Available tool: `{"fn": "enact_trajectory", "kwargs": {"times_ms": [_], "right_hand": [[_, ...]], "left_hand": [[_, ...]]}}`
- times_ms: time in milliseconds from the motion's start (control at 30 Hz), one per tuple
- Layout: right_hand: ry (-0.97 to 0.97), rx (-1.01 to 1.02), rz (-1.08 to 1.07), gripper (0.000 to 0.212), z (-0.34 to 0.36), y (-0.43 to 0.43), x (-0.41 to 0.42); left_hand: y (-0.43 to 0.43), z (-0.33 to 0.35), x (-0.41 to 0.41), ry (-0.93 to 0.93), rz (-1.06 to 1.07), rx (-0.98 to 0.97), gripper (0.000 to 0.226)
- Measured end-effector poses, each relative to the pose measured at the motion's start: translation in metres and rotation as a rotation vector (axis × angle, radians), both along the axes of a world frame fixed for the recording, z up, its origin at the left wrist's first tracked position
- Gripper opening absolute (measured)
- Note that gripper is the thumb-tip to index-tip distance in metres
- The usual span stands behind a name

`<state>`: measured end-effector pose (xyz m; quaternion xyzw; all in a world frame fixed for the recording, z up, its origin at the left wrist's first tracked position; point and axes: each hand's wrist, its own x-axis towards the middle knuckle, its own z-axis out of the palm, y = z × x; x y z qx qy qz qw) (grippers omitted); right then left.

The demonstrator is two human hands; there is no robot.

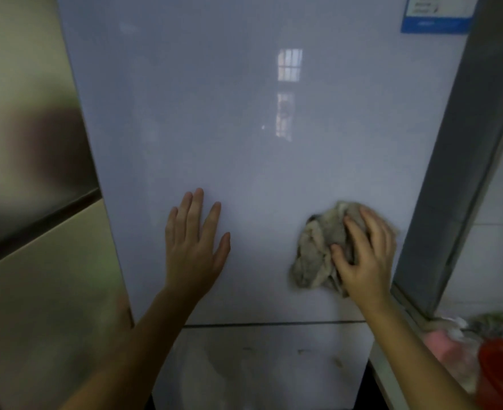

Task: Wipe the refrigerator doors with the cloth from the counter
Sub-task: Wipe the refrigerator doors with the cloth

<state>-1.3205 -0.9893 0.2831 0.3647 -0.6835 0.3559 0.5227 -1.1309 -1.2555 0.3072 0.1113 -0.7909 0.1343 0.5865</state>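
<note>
The glossy white upper refrigerator door point(244, 128) fills the middle of the view. A dark seam separates it from the lower door point(273, 365), which shows a few small smudges. My right hand point(365, 255) presses a crumpled grey-beige cloth point(315, 255) against the lower right of the upper door; its fingers grip the cloth, which bunches out to the left of the hand. My left hand point(195, 241) lies flat on the door to the left, fingers spread, holding nothing.
A beige second appliance or cabinet point(37, 261) stands at the left. A blue and white label point(435, 16) sits at the door's top right. The refrigerator's grey side point(466, 173) meets a tiled wall. At lower right are a red basin point(501, 371) and pink cloths point(442, 347).
</note>
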Motion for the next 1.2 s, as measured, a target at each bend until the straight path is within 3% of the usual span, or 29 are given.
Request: {"fn": "enact_trajectory", "kwargs": {"times_ms": [133, 367, 733, 867, 1067, 1200], "right_hand": [[-0.06, -0.069, 0.0, 0.049, -0.002, 0.018, -0.011], [0.034, 0.257, 0.053, 0.042, -0.058, 0.034, -0.012], [-0.007, -0.038, 0.039, 0.044, 0.017, 0.059, -0.042], [0.01, -0.019, 0.039, 0.044, 0.018, 0.063, -0.042], [-0.023, 0.132, 0.047, 0.043, -0.044, 0.062, -0.033], [-0.004, 0.117, 0.043, 0.04, -0.03, 0.06, -0.038]], "left_hand": [[0.014, 0.002, -0.008, 0.013, 0.019, 0.069, 0.054], [0.021, 0.004, -0.004, -0.058, 0.084, 0.104, 0.057], [0.058, 0.014, -0.023, -0.083, 0.039, 0.072, 0.056], [0.064, 0.014, -0.032, -0.076, 0.054, 0.099, 0.058], [0.063, 0.011, -0.034, -0.084, 0.079, 0.094, 0.06], [0.064, 0.011, -0.033, -0.089, 0.07, 0.109, 0.061]]}}
